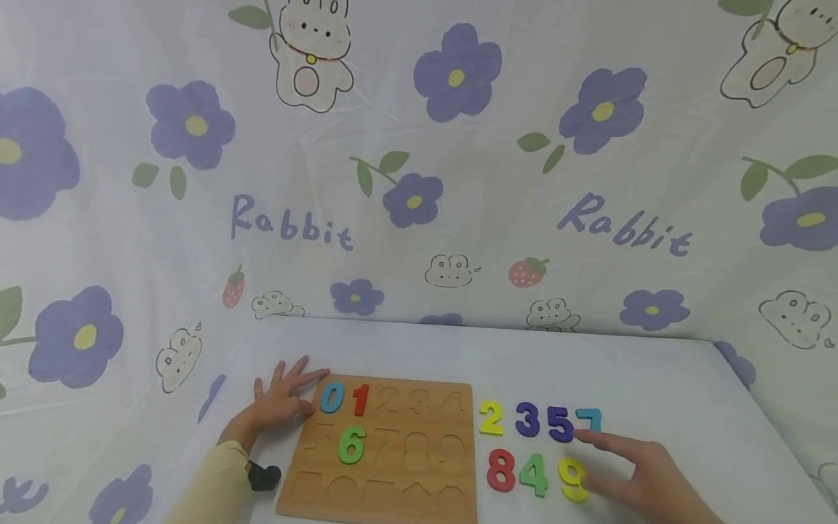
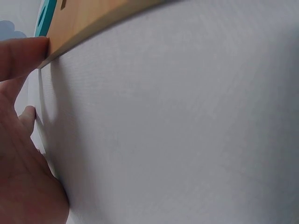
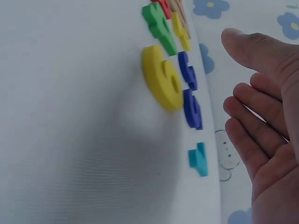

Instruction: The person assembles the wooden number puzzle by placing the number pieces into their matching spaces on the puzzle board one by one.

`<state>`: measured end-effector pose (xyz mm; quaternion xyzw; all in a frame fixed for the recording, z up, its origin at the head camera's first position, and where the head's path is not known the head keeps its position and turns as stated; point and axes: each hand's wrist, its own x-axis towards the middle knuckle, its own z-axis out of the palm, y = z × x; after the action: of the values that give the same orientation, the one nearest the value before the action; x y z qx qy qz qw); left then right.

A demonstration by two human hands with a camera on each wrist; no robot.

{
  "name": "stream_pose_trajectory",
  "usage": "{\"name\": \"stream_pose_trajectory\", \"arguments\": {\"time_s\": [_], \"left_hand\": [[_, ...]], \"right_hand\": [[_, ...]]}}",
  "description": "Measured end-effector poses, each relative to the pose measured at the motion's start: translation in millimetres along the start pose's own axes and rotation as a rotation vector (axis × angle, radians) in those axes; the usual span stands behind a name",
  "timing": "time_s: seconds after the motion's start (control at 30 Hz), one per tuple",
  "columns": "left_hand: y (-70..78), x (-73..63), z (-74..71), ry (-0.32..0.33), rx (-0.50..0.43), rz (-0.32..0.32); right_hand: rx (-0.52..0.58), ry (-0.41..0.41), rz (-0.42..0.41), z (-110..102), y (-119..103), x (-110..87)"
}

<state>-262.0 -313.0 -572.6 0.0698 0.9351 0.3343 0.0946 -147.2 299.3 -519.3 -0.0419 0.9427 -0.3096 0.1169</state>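
Observation:
My left hand (image 1: 281, 400) lies at the upper left corner of a wooden number board (image 1: 445, 426), fingers spread. Its thumb (image 2: 28, 56) meets the board's edge in the left wrist view. Seated in the board are a blue 0 (image 1: 324, 397), a red 1 (image 1: 361, 400) and a green 6 (image 1: 343, 445). My right hand (image 1: 644, 466) hovers right of the loose numbers with thumb and fingers apart, holding nothing. Nearest to it are the yellow 9 (image 1: 576, 497), the dark blue 5 (image 1: 559, 421) and the light blue 7 (image 1: 596, 418); its fingers partly cover the 9 and 7.
More loose numbers lie right of the board: a yellow 2 (image 1: 491, 431), dark blue 3 (image 1: 529, 419), red 8 (image 1: 501, 470) and green 4 (image 1: 540, 477). A black object (image 1: 265, 478) sits by the left wrist. Patterned cloth (image 1: 491, 167) hangs behind the white table (image 1: 694, 400).

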Motion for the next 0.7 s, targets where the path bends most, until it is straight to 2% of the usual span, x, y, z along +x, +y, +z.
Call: {"name": "stream_pose_trajectory", "arguments": {"time_s": [0.13, 0.23, 0.53, 0.7], "left_hand": [[2.8, -1.1, -1.3, -0.012, 0.010, -0.020], [9.4, -3.5, -4.2, -0.030, 0.018, -0.046], [8.8, -3.7, -5.1, -0.023, 0.014, -0.046], [9.5, -4.6, -4.1, -0.019, 0.009, -0.029]], "right_hand": [[0.026, -0.024, 0.079, 11, 7, 3.2], [0.030, -0.031, 0.095, 17, 9, 5.3], [0.003, -0.026, 0.067, 30, 12, 7.9], [-0.005, -0.032, 0.078, 38, 17, 8.9]]}}
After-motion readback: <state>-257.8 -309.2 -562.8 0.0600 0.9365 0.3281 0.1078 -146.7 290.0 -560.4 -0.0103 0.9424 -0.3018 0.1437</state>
